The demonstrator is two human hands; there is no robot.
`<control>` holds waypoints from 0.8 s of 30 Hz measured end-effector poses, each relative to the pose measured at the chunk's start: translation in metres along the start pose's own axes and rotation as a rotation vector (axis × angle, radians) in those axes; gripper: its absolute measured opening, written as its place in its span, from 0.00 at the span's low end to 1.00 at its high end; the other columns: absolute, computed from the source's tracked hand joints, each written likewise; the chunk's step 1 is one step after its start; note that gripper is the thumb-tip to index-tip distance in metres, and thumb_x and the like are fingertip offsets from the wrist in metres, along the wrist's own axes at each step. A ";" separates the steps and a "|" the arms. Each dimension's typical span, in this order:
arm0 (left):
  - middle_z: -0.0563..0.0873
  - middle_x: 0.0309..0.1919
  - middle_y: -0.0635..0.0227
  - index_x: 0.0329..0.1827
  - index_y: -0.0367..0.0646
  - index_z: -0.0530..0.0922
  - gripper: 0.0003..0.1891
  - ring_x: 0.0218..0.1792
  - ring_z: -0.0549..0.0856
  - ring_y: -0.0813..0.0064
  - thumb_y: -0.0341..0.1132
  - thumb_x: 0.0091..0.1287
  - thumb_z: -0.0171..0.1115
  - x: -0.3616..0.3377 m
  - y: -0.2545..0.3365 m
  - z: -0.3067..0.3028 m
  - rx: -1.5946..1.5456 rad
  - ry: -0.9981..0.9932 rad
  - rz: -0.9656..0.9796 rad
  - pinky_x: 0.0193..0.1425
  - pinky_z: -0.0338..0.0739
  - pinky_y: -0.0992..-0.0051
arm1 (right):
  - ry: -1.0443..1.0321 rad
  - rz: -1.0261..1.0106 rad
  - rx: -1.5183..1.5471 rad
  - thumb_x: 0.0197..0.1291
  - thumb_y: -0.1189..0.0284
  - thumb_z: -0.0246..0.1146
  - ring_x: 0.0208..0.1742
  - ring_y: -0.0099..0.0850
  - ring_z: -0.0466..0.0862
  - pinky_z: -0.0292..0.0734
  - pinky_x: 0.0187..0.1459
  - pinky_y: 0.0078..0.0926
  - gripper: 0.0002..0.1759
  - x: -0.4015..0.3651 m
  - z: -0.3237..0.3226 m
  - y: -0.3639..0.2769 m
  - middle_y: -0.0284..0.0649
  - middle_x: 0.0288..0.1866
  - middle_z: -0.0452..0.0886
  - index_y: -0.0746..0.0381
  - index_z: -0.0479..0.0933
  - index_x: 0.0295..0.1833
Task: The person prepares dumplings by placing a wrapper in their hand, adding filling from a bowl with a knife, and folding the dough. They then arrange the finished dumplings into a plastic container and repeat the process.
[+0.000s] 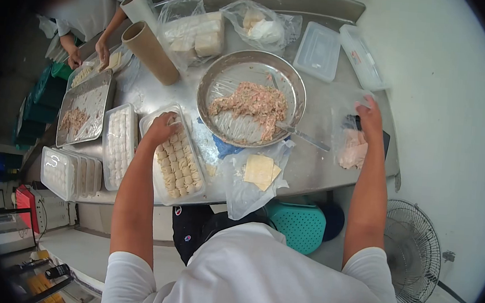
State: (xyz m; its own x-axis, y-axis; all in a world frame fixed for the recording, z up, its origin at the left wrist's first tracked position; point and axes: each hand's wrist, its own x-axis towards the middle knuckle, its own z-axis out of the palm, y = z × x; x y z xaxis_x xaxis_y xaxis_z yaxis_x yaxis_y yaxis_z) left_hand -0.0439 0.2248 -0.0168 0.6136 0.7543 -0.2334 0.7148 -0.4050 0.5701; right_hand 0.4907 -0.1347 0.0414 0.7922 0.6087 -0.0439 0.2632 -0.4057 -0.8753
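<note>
My left hand [163,128] reaches into the far end of a clear plastic tray [198,188] with rows of wrapped dumplings [176,166]. Its fingers are bent down among the dumplings, and what lies under the fingertips is hidden. On the right, my right hand [372,119] has curled fingers at the top of a thin clear plastic bag [338,125]. Pinkish material [353,150] shows in or under that plastic. Between my hands, a round metal pan [204,111] holds minced filling [252,104] and a metal spatula [306,136]. Square wrappers [260,170] lie on a plastic sheet [234,188].
Another tray of dumplings [119,147], stacked lidded boxes [67,175] and a rectangular metal tray [107,98] stand left. A cardboard tube [150,53], bagged wrappers [206,35] and plastic lids [317,52] are behind. A co-worker [94,3] works far left; a fan [411,250] stands right.
</note>
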 end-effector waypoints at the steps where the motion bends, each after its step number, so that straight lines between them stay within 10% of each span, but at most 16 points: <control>1: 0.82 0.61 0.46 0.67 0.41 0.77 0.31 0.62 0.81 0.47 0.47 0.63 0.68 0.000 -0.002 0.000 -0.003 0.005 -0.002 0.68 0.73 0.60 | 0.145 -0.109 -0.116 0.60 0.71 0.68 0.53 0.46 0.85 0.78 0.57 0.39 0.24 -0.003 -0.008 -0.004 0.52 0.57 0.82 0.64 0.77 0.62; 8: 0.77 0.65 0.47 0.67 0.43 0.78 0.32 0.67 0.74 0.46 0.51 0.63 0.68 -0.001 0.001 0.002 0.158 -0.027 0.018 0.73 0.67 0.55 | 0.072 -0.281 -0.964 0.57 0.82 0.59 0.55 0.48 0.81 0.76 0.58 0.44 0.24 -0.011 -0.016 0.077 0.48 0.53 0.84 0.60 0.79 0.61; 12: 0.76 0.65 0.46 0.69 0.44 0.76 0.33 0.67 0.73 0.46 0.51 0.64 0.67 -0.006 -0.004 0.001 0.110 -0.021 0.023 0.73 0.67 0.56 | 0.067 -0.101 -0.992 0.57 0.83 0.57 0.58 0.49 0.79 0.75 0.59 0.47 0.27 -0.008 -0.009 0.070 0.47 0.53 0.83 0.58 0.77 0.63; 19: 0.76 0.64 0.45 0.69 0.41 0.75 0.32 0.66 0.74 0.46 0.46 0.64 0.69 -0.018 -0.009 0.004 -0.009 0.032 0.072 0.72 0.68 0.57 | 0.170 -0.392 -0.672 0.52 0.83 0.65 0.64 0.54 0.74 0.71 0.66 0.45 0.35 -0.049 -0.022 0.065 0.54 0.64 0.71 0.60 0.71 0.69; 24: 0.83 0.52 0.50 0.50 0.36 0.82 0.18 0.58 0.81 0.53 0.36 0.61 0.72 -0.054 0.062 -0.007 0.213 0.300 0.159 0.64 0.74 0.59 | 0.317 -0.215 -0.769 0.52 0.82 0.66 0.66 0.56 0.72 0.69 0.68 0.45 0.38 -0.100 -0.021 0.123 0.56 0.65 0.68 0.59 0.68 0.72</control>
State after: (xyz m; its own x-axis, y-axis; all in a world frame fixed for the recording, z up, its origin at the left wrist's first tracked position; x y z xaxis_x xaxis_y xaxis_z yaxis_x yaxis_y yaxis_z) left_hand -0.0350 0.1626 0.0371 0.6196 0.7782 0.1027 0.6918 -0.6032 0.3969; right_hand 0.4550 -0.2594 -0.0516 0.7686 0.5525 0.3226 0.6345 -0.7226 -0.2743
